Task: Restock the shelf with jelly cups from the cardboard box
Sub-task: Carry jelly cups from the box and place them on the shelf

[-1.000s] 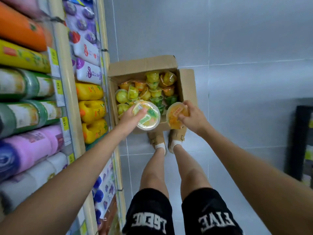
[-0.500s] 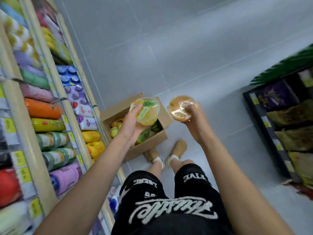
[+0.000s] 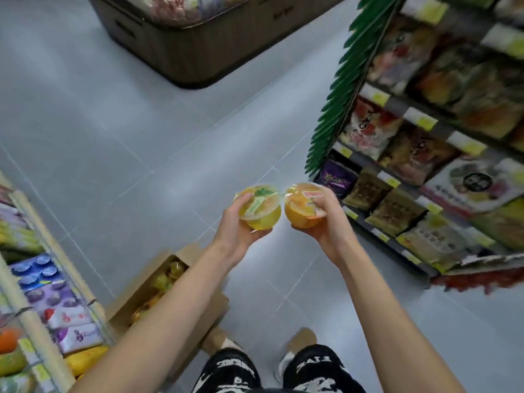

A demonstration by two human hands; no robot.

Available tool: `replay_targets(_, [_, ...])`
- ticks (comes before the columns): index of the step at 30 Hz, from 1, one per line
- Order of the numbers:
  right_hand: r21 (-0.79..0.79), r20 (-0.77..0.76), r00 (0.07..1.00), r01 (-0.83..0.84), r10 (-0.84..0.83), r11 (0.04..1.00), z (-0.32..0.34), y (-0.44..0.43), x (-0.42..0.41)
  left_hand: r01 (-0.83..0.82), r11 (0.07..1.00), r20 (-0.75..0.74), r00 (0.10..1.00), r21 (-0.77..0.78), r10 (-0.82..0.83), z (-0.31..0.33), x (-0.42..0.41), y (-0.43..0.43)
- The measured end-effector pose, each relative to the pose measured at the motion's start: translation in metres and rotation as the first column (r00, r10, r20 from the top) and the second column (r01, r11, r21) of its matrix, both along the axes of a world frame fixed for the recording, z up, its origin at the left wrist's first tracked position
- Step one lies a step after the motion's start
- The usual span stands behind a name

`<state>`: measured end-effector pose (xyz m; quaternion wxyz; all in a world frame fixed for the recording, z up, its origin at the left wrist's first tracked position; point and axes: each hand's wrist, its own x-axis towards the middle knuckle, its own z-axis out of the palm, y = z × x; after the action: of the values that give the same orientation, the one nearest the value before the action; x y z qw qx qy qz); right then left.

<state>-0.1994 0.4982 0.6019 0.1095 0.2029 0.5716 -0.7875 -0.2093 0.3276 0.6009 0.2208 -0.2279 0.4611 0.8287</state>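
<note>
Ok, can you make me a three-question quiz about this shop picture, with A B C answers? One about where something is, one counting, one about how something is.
1. Where is the cardboard box?
A) on the floor by the person's shoes
B) on a top shelf
C) in a trolley

2. How many jelly cups is the person holding?
A) none
B) two
C) five

3. How is the box?
A) taped shut
B) squashed flat
C) open, with more cups inside

Answers:
1 A, it stands on the grey tiles beside the shoes.
2 B, the left grip holds a yellow cup and the right grip holds an orange cup.
3 C, its top is open and cups show inside.
</note>
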Motion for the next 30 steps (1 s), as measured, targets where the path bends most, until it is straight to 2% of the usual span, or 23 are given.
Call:
replay_targets(7, [0.005, -0.160, 0.981, 0.109, -0.107, 0.994, 0.080, 0.136, -0.002, 0.232, 0.962, -0.253, 0.948, 0.143, -0.191, 0.072, -0.017, 0.135])
replay_targets(13, [-0.013, -0.309, 0.940, 0.145, -0.142, 0.989, 0.154, 0.222, -0.005, 0.492, 0.850, -0.507, 0.790, 0.190, -0.344, 0.139, -0.051, 0.215])
replay_targets(18, [-0.018, -0.460, 0.880, 0.127, -0.121, 0.992, 0.213, 0.277, -0.011, 0.660, 0.748, -0.654, 0.596, 0.068, -0.466, 0.197, -0.083, 0.262])
replay_targets(23, [0.109, -0.588, 0.808, 0.030, 0.040, 0.994, 0.262, 0.321, -0.031, 0.677, 0.734, -0.726, 0.484, -0.043, -0.488, 0.244, -0.120, 0.307])
replay_targets(30, [0.231, -0.661, 0.750, 0.235, -0.025, 0.944, 0.331, 0.376, -0.087, 0.588, 0.764, -0.818, 0.283, -0.264, -0.501, 0.318, -0.187, 0.367])
